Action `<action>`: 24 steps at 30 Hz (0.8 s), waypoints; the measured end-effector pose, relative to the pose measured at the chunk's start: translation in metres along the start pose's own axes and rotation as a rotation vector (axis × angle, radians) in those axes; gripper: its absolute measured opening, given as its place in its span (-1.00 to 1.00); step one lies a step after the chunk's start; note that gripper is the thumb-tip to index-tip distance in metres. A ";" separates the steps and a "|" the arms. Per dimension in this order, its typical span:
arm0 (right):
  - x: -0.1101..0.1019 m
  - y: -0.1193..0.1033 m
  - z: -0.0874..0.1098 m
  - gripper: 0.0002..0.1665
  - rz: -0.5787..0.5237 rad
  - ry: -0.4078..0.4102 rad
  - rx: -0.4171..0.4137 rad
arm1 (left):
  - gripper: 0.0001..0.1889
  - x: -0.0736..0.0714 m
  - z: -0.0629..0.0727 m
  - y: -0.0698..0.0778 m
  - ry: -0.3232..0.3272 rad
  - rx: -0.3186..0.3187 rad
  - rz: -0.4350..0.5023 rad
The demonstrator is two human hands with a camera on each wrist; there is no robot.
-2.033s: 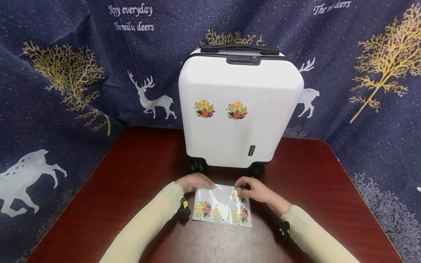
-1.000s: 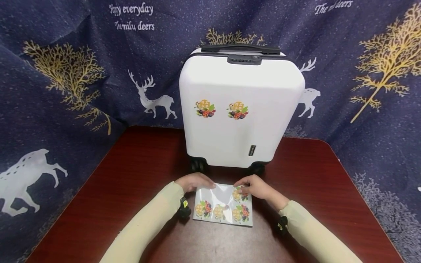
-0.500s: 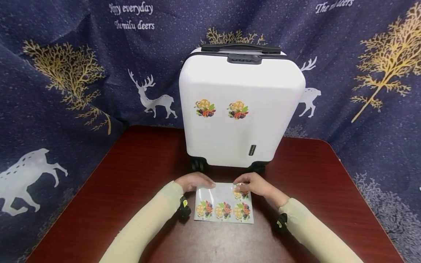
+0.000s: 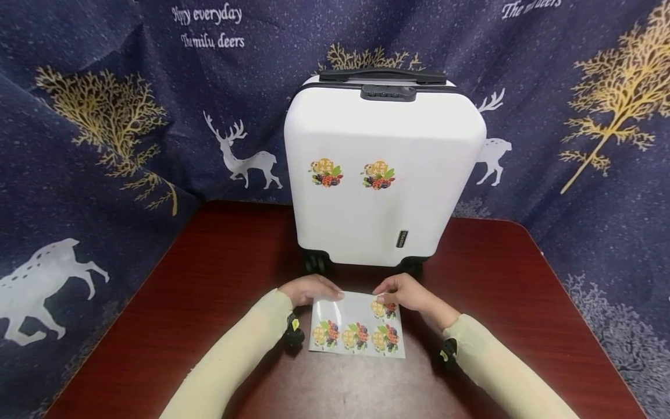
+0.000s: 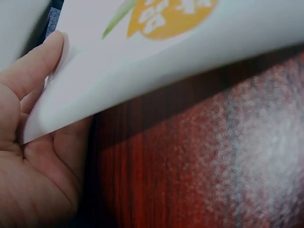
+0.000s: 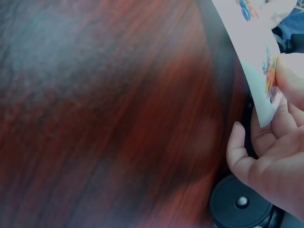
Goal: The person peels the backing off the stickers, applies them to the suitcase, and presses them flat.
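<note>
Between both hands is a white sticker sheet [image 4: 335, 314] bearing several fruit stickers, its near edge raised over the table. My left hand [image 4: 312, 289] pinches its far left corner; in the left wrist view the thumb [image 5: 45, 59] lies on top with the fingers beneath. On the other side my right hand [image 4: 408, 293] grips the far right corner, the thumb over a fruit sticker [image 6: 270, 76] and the fingers behind the sheet. A white suitcase [image 4: 356, 221] stands upright just beyond, with two matching stickers [image 4: 325, 173] side by side on its front.
The dark red wooden table [image 4: 220, 244] carries the suitcase and runs up to a navy cloth backdrop [image 4: 251, 75] printed with deer and trees. A black suitcase wheel [image 6: 240, 202] sits close by the right hand.
The sheet's tilt has shifted slightly, and the glare across its middle has faded, so the lower stickers show clearly. Both hands keep their hold at the far corners.
</note>
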State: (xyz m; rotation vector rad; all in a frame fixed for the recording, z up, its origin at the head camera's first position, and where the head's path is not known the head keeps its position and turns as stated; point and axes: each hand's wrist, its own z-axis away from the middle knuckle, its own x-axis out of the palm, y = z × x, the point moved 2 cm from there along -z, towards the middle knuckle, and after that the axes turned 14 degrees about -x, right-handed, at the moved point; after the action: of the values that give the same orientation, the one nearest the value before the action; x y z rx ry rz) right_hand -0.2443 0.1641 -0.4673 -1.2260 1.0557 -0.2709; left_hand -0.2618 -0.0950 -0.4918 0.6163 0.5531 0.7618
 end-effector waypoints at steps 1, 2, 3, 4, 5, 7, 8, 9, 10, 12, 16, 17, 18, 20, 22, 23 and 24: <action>0.000 0.000 0.000 -0.76 0.006 0.002 -0.014 | -0.63 0.000 0.000 0.000 0.003 -0.002 -0.001; 0.000 -0.001 0.000 -0.77 0.006 0.006 -0.024 | -0.63 0.000 0.000 0.000 0.006 -0.005 0.002; 0.000 -0.001 0.000 -0.77 0.010 0.008 -0.040 | -0.63 0.000 0.000 0.000 0.008 -0.007 0.002; 0.000 -0.002 0.001 -0.78 0.011 0.012 -0.052 | -0.63 0.000 0.000 0.000 0.008 -0.008 0.004; 0.000 -0.002 0.001 -0.78 0.010 0.015 -0.067 | -0.62 0.000 -0.001 0.000 0.006 -0.012 0.011; 0.000 -0.003 0.002 -0.78 0.013 0.029 -0.087 | -0.62 0.000 -0.001 0.000 -0.001 -0.019 0.032; 0.000 -0.003 0.002 -0.78 0.015 0.037 -0.091 | -0.62 0.000 -0.002 0.000 -0.004 -0.020 0.040; 0.000 -0.003 0.002 -0.78 0.018 0.045 -0.094 | -0.62 0.000 -0.002 0.000 -0.006 -0.020 0.044; 0.000 -0.003 0.003 -0.78 0.025 0.055 -0.095 | -0.62 0.000 -0.002 0.000 -0.009 -0.024 0.051; 0.000 -0.002 0.003 -0.79 0.034 0.073 -0.092 | -0.62 0.000 -0.002 0.001 -0.013 -0.029 0.056; 0.001 0.000 0.005 -0.79 0.039 0.101 -0.079 | -0.62 0.002 -0.001 0.003 -0.018 -0.039 0.051; 0.001 0.000 0.005 -0.79 0.037 0.106 -0.077 | -0.62 0.002 -0.001 0.004 -0.021 -0.041 0.049; 0.001 0.000 0.006 -0.79 0.035 0.109 -0.075 | -0.62 0.002 -0.001 0.004 -0.026 -0.043 0.050; 0.001 0.000 0.007 -0.79 0.031 0.118 -0.069 | -0.62 0.003 -0.001 0.005 -0.032 -0.044 0.051; 0.001 0.000 0.007 -0.80 0.026 0.127 -0.061 | -0.62 0.003 -0.001 0.006 -0.037 -0.054 0.062; 0.001 0.000 0.007 -0.81 0.023 0.130 -0.059 | -0.62 0.003 -0.001 0.006 -0.039 -0.056 0.062; 0.002 0.000 0.007 -0.81 0.021 0.132 -0.059 | -0.62 0.003 -0.001 0.006 -0.038 -0.058 0.062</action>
State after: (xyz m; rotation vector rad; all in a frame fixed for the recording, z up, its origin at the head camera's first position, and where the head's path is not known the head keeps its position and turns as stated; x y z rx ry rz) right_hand -0.2379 0.1675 -0.4681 -1.2624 1.1968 -0.3098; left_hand -0.2631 -0.0895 -0.4890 0.5954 0.4772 0.8202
